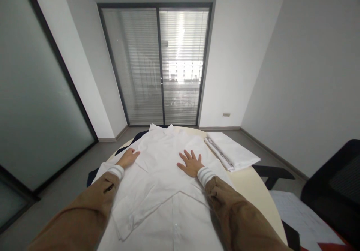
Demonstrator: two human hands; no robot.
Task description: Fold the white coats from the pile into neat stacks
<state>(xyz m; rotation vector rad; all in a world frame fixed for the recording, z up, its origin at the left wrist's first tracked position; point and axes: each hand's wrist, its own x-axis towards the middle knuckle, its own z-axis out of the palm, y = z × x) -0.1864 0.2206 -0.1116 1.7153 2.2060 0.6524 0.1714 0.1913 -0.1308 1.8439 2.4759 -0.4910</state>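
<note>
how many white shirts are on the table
2 that I can tell. One white shirt lies spread under both hands; a folded white stack sits at the table's right edge and may hold more than one.

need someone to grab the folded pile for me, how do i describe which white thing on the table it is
Start at the round cream table in front of the glass doors. A white shirt lies spread flat across most of it, under both hands. The folded pile is the neat white stack at the table's far right edge, beyond the right hand: folded and layered, untouched.
</note>
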